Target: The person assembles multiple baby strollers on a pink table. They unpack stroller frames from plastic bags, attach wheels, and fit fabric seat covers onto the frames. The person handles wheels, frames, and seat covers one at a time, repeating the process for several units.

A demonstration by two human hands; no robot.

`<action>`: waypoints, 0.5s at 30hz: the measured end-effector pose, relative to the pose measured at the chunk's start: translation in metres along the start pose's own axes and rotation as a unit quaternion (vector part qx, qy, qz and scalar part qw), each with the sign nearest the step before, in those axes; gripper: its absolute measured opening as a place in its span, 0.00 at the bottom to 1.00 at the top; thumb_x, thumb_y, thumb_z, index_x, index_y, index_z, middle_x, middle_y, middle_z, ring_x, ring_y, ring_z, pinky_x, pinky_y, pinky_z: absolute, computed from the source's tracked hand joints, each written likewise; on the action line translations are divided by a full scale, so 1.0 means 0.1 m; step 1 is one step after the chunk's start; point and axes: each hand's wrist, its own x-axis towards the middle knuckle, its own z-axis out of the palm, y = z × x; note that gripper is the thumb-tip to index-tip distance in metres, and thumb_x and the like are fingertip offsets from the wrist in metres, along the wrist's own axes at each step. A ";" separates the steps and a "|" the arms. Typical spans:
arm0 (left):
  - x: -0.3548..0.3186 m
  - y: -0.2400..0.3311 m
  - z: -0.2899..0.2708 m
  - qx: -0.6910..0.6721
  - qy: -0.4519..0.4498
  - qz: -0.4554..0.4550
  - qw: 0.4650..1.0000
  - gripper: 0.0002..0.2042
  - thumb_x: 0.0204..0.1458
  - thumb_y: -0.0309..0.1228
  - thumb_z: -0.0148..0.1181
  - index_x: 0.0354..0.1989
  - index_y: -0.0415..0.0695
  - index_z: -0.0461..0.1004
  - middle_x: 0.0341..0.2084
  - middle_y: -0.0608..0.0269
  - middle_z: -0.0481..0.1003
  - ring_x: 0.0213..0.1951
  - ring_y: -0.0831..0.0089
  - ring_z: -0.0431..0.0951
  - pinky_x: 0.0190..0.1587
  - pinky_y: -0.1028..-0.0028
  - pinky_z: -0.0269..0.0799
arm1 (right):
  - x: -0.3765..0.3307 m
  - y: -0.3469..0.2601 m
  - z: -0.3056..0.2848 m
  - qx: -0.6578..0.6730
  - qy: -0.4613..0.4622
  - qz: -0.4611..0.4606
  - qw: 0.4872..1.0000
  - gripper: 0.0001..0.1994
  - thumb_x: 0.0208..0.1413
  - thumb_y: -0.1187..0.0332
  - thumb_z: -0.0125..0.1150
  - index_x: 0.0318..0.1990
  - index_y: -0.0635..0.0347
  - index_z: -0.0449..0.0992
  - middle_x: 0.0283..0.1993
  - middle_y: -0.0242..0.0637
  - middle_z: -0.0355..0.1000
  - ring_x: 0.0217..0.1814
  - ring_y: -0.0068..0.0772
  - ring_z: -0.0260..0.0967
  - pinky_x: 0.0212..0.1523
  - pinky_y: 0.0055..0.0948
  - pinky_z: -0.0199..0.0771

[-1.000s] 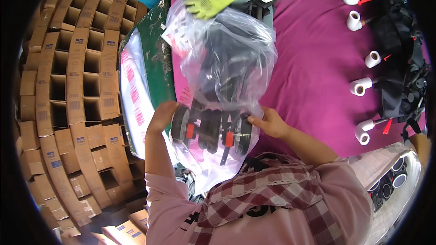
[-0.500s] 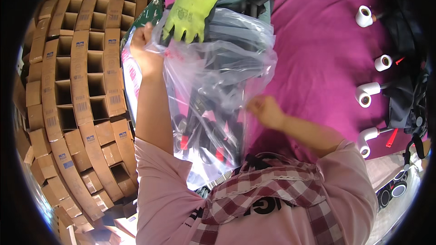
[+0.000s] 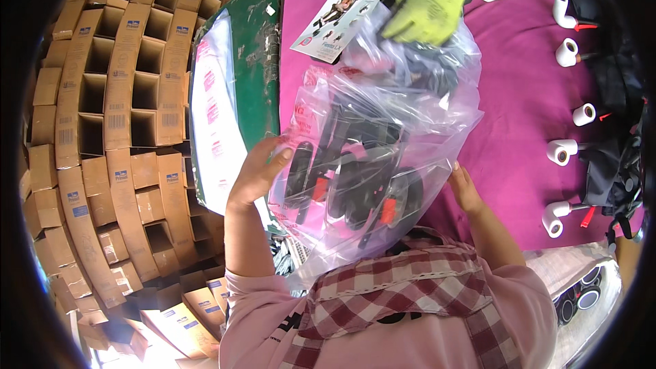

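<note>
My left hand (image 3: 260,167) grips the left edge of a clear plastic bag (image 3: 417,109) held over a magenta table (image 3: 519,130). My right hand (image 3: 463,186) holds the bag's right side. Inside the bag lie black folded stroller parts with wheels and red clips (image 3: 355,178). At the far end another person's hand in a yellow-green glove (image 3: 429,1) rests on the bag's top. A printed card (image 3: 340,19) lies just beyond the bag on the table.
Stacks of open cardboard boxes (image 3: 116,96) fill the left side. A green board with white bags (image 3: 239,82) runs along the table's left edge. Several white handle ends (image 3: 564,150) of black folded strollers line the right edge.
The bag has come down from a raised hold and now lies flatter in front of me. My left hand dropped from high at the bag's top to its left edge. The gloved hand shifted right.
</note>
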 end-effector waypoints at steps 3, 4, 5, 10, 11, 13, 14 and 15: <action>0.20 -0.04 0.12 0.031 0.100 0.091 0.990 0.28 0.57 0.41 0.61 0.60 0.36 0.67 0.56 0.43 0.69 0.55 0.51 0.71 0.59 0.62 0.65 | 0.08 -0.60 0.24 -0.129 0.070 -0.139 0.979 0.25 0.69 0.53 0.45 0.57 0.69 0.69 0.51 0.39 0.73 0.53 0.28 0.67 0.56 0.29 0.64; 0.30 0.02 0.13 0.053 0.164 0.115 0.978 0.28 0.56 0.39 0.62 0.62 0.36 0.65 0.56 0.42 0.69 0.55 0.51 0.71 0.59 0.62 0.65 | 0.13 -0.74 0.28 -0.129 0.066 -0.148 0.978 0.24 0.68 0.55 0.46 0.57 0.69 0.69 0.51 0.39 0.73 0.54 0.28 0.67 0.57 0.29 0.64; 0.44 0.14 0.11 0.018 0.190 0.140 0.972 0.28 0.56 0.36 0.61 0.64 0.38 0.63 0.58 0.42 0.67 0.56 0.50 0.71 0.60 0.62 0.65 | 0.19 -0.86 0.30 -0.130 0.063 -0.156 0.977 0.23 0.68 0.57 0.48 0.57 0.70 0.69 0.51 0.39 0.73 0.55 0.28 0.66 0.58 0.29 0.63; 1.21 0.76 0.15 -0.009 0.167 0.136 0.976 0.34 0.52 0.23 0.55 0.70 0.45 0.52 0.56 0.44 0.68 0.49 0.57 0.75 0.52 0.65 0.70 | 0.32 -0.69 0.42 -0.173 0.026 -0.091 0.980 0.19 0.68 0.61 0.49 0.55 0.70 0.70 0.50 0.41 0.74 0.53 0.27 0.67 0.55 0.27 0.65; 1.29 0.76 0.23 -0.007 0.124 0.091 0.988 0.36 0.50 0.21 0.54 0.71 0.46 0.51 0.54 0.46 0.70 0.42 0.60 0.79 0.47 0.66 0.74 | 0.29 -0.61 0.50 -0.177 0.023 -0.141 0.974 0.19 0.67 0.61 0.49 0.53 0.70 0.71 0.48 0.42 0.75 0.51 0.27 0.68 0.52 0.27 0.67; 1.26 0.79 0.26 -0.103 0.060 0.120 0.986 0.36 0.50 0.21 0.55 0.70 0.47 0.53 0.54 0.47 0.70 0.37 0.64 0.79 0.41 0.67 0.74 | 0.16 -0.57 0.52 -0.193 0.007 -0.115 0.974 0.18 0.67 0.61 0.51 0.51 0.70 0.73 0.45 0.42 0.76 0.48 0.28 0.70 0.50 0.27 0.69; 1.22 0.78 0.27 -0.149 0.027 0.132 0.980 0.36 0.49 0.20 0.55 0.70 0.47 0.53 0.54 0.47 0.70 0.35 0.65 0.79 0.38 0.68 0.75 | 0.11 -0.52 0.48 -0.219 -0.001 -0.094 0.971 0.18 0.66 0.61 0.51 0.51 0.70 0.73 0.44 0.42 0.76 0.47 0.28 0.70 0.49 0.28 0.69; 1.17 0.72 0.32 -0.138 0.012 0.179 0.974 0.34 0.49 0.19 0.55 0.68 0.47 0.58 0.51 0.48 0.73 0.31 0.72 0.78 0.32 0.71 0.73 | 0.06 -0.47 0.46 -0.194 -0.006 -0.078 0.978 0.17 0.66 0.62 0.52 0.51 0.69 0.73 0.43 0.43 0.76 0.46 0.28 0.71 0.49 0.28 0.70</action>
